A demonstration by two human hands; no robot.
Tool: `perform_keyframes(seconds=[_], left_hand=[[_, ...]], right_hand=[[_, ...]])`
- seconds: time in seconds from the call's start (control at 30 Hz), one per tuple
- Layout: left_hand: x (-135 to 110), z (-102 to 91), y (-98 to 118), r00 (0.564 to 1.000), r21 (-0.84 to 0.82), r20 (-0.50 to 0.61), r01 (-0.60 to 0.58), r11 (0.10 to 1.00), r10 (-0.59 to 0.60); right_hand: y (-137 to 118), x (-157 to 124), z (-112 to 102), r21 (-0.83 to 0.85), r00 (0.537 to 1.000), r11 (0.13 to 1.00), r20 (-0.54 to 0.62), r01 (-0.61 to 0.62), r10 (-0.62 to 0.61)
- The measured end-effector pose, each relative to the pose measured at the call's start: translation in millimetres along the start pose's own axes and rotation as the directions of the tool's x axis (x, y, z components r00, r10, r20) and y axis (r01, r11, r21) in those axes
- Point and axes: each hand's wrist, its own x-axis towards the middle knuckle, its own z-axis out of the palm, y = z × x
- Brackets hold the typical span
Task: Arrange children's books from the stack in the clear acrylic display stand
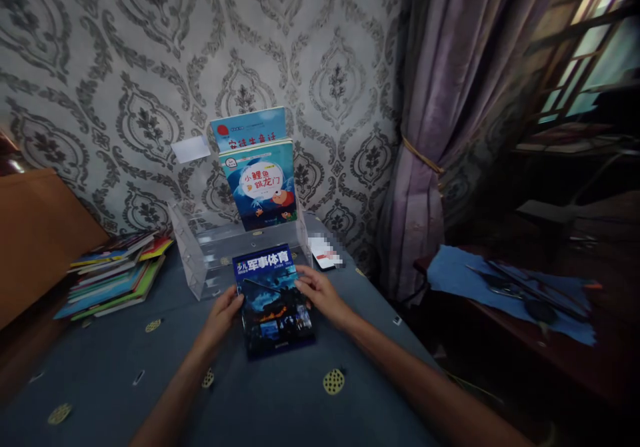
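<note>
Between my two hands is a dark blue book (275,307) with a tank on its cover and large white lettering, its front facing me. My left hand (223,312) grips its left edge, thumb on the cover. On the opposite side, my right hand (323,293) holds the upper right edge with fingers bent over it. Just behind the book stands a clear tiered rack (187,253). A blue children's book with a red fish (260,193) stands upright in it, and a light blue book (250,127) with red lettering shows behind that one.
To the left lies an uneven stack of thin books (117,277) beside a brown box (45,233). A phone (323,250) rests right of the rack on the blue patterned tablecloth (165,380). Farther right, a blue cloth (460,273) bears dark tools. A tied purple curtain (425,133) hangs behind.
</note>
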Motion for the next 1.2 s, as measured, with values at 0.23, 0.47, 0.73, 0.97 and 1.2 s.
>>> perform_keyframes(seconds=[0.23,0.47,0.73,0.97,1.2], left_hand=[[40,11.9,31,0.914,0.257,-0.081,-0.366,0.894,0.398],[67,21.3,45,0.812,0.347,-0.097,-0.515,0.784,0.576],[64,42.5,104,0.636,0.408,-0.081,-0.681,0.608,0.767],[86,50.7,105,0.585,0.455,-0.083,-0.698,0.553,0.807],[109,51.7,92,0.629,0.53,-0.078,-0.631,0.567,0.773]], right_hand=[[-12,52,-17,-0.192,0.979,0.961,-0.013,0.199,-0.205],[-39,74,-27,-0.41,0.922,0.845,-0.021,0.345,-0.386],[-95,94,-36,-0.455,0.82,0.741,-0.041,0.493,-0.571],[-102,102,-38,-0.374,0.799,0.76,-0.078,0.531,-0.597],[-86,111,-44,-0.424,0.837,0.785,-0.102,0.452,-0.538]])
